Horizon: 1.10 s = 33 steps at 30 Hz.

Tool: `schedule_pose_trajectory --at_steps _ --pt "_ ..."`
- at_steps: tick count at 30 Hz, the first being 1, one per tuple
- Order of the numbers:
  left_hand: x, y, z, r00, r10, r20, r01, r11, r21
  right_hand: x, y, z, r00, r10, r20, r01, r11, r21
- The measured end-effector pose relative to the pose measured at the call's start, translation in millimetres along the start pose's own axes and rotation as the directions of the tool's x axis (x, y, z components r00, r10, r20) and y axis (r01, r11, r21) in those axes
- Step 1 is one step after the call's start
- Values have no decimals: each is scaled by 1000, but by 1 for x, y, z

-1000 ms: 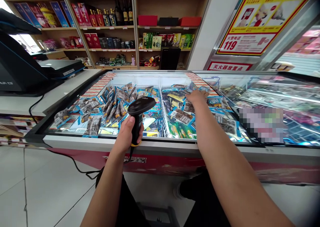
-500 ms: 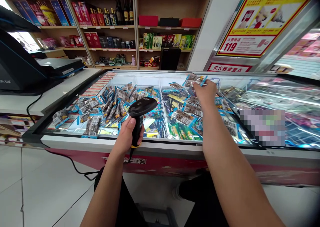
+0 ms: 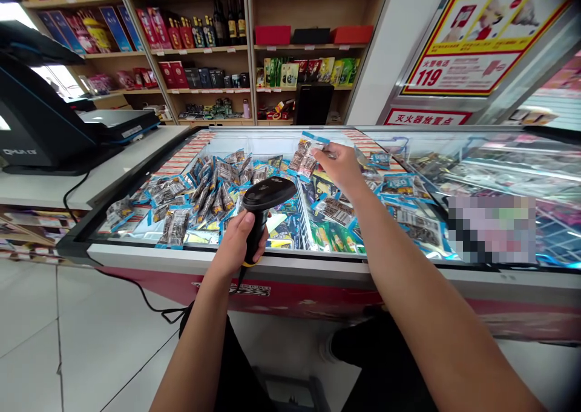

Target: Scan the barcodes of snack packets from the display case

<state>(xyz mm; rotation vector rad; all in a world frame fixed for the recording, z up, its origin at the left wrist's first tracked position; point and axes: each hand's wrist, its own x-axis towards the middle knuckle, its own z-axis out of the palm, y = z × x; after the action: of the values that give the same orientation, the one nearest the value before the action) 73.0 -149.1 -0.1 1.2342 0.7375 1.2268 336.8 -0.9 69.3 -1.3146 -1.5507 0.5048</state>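
Note:
My left hand (image 3: 239, 242) is wrapped round the handle of a black barcode scanner (image 3: 269, 194), held upright over the front edge of the freezer with its head tilted to the right. Between the thumb and fingers of my right hand (image 3: 338, 165) is a small clear snack packet (image 3: 305, 156) with blue ends and brown contents. It hangs over the middle of the freezer, beyond the scanner head. A heap of similar packets (image 3: 213, 179) lies at the left. More packets (image 3: 402, 187) lie to the right of my right forearm.
The chest freezer (image 3: 318, 267) has a wire divider (image 3: 305, 221) inside. A black checkout machine (image 3: 49, 103) and a scale (image 3: 120, 124) stand on the left counter. The scanner's cable (image 3: 136, 294) loops down by the freezer. Behind are shelves of boxes and bottles (image 3: 227, 22).
My right hand has carried the snack packet left, towards the scanner. The scanner stays in my left hand, and the whole view has shifted slightly.

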Motion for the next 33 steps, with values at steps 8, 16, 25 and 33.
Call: schedule_pose_trajectory --at_steps 8,16,25,33 --pt "0 0 1 1000 -17 -3 17 1000 1 -1 -3 6 1000 8 17 -9 999 47" --pt "-1 0 1 996 45 -77 -47 998 -30 6 21 10 929 312 200 -278 944 -179" --pt "-3 0 1 996 55 -69 -55 998 -9 -16 1 41 827 119 549 -71 992 -108" --pt "-4 0 0 997 61 -42 -62 998 -10 7 7 23 930 162 330 -58 951 -304"
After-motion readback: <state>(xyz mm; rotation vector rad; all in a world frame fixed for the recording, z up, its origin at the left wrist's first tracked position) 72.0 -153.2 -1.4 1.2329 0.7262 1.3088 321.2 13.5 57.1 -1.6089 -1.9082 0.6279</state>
